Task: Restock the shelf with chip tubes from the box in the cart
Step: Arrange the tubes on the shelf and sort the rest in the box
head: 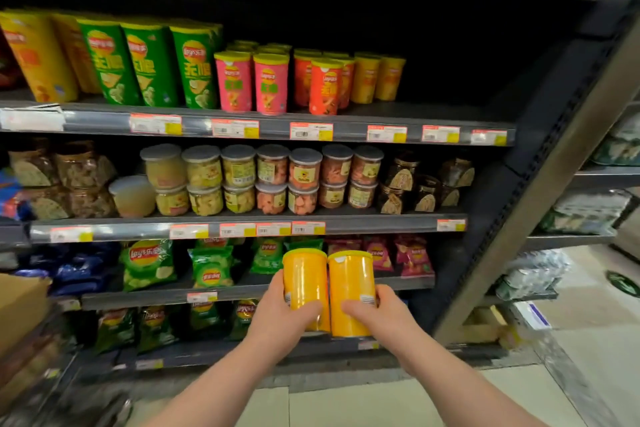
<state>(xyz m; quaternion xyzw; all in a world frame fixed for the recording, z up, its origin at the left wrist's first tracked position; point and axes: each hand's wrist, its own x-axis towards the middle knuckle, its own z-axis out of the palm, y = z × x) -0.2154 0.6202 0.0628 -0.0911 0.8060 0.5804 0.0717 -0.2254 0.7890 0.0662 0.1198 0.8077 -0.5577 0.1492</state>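
Observation:
Two short yellow chip tubes are upright side by side in front of the lower shelves. My left hand (282,317) grips the left tube (304,282) and my right hand (375,314) grips the right tube (351,288). The two tubes touch each other. Higher up, the chip shelf (450,121) carries tall green tubes (149,66), short pink tubes (252,83), red tubes (323,87) and short yellow tubes (377,78). To the right of those yellow tubes the shelf is bare. A corner of the cardboard box (20,305) shows at the left edge.
The shelf below holds clear snack jars (270,180) with grey lids. Lower shelves hold green chip bags (149,263) and pink ones (412,256). A metal upright (540,184) ends the unit on the right; tiled floor (346,402) lies underfoot.

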